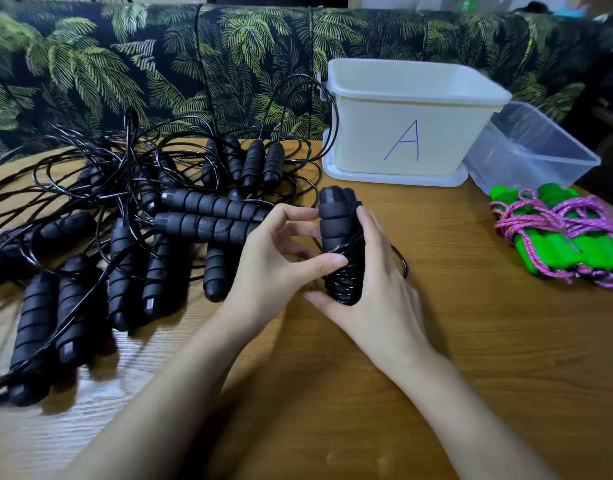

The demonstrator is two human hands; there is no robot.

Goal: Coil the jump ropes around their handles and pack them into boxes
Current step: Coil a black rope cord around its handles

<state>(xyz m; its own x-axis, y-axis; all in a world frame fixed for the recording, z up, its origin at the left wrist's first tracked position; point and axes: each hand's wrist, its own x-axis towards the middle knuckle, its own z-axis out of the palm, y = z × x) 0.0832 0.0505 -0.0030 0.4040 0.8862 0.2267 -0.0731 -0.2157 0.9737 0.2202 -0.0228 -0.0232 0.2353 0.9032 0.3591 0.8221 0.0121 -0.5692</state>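
winding nearly done on one black rope, not boxed yet

right hand (378, 289) is wrapped round the black handle pair (338, 233): fingers behind it, one fingertip showing over the far edge, thumb under the low end. it holds the pair near upright over the table (471, 358), prob so the cord (345, 282) coils stack on the lower half w/o sliding off. left hand (274, 258) comes in from the side, thumb pressed on the coils, index finger touching the upper foam, other fingers loosely curled. that's a pinch, not a full fist. looks like it pins the last turns so they don't spring. a short loop of cord sticks out past the right hand, so i'd say the tail isn't tucked yet.

both forearms reach fwd from the near edge, wrists turned in toward each other, bundle btw the hands.

white box marked a (409, 123) stands beyond the hands, top open, handy for the drop; can't see inside. clear box (533, 147) leans tilted against its right side. pile of black ropes (125, 220) lies left, tangled. green-handled ropes (558, 237) w/ pink cord lie on the table to the right.
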